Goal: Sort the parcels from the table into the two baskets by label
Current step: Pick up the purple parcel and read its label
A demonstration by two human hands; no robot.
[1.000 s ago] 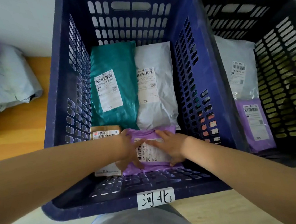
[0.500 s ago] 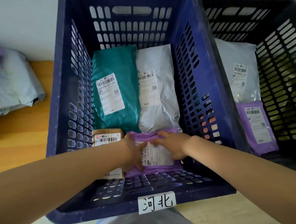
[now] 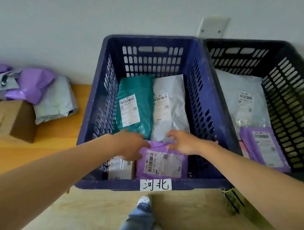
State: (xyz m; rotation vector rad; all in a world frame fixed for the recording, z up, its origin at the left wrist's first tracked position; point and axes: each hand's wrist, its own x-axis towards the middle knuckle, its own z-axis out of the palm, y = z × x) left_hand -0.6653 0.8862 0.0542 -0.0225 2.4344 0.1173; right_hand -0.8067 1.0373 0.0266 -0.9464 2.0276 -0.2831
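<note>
Reaching down into the blue basket (image 3: 151, 39), both bare forearms cross its near rim, just above the paper tag (image 3: 155, 185) fixed there. The purple parcel (image 3: 161, 164) lies flat on the basket floor against the near wall, label up. A small cardboard box (image 3: 120, 169) sits just beside its left edge, and a strip of bare floor separates its right edge from the right wall. The left hand (image 3: 131, 144) has its fingers straight and close together, with the tips at the parcel's far left corner. The right hand (image 3: 184, 142) is loosely spread over the far right edge, holding nothing (whether its thumb touches the plastic I cannot tell). Beyond the hands, the teal parcel (image 3: 135, 90) and the white parcel (image 3: 170, 87) lie side by side, long edges touching, and fill the floor up to the back wall. The teal one sits close to the left wall, and a narrow gap shows beside the white one on the right. The black basket (image 3: 293, 86) stands rim to rim with the blue one on its right. It holds a grey parcel (image 3: 237, 84) at the back and a second purple parcel (image 3: 262, 147) at the front, with dark open floor along its right wall. To the left, a wooden table (image 3: 65, 130) carries a heap against the wall: a purple bag (image 3: 31, 85), a grey bag (image 3: 55, 103) and a brown carton (image 3: 12, 122), with bare wood between the heap and the blue basket.
</note>
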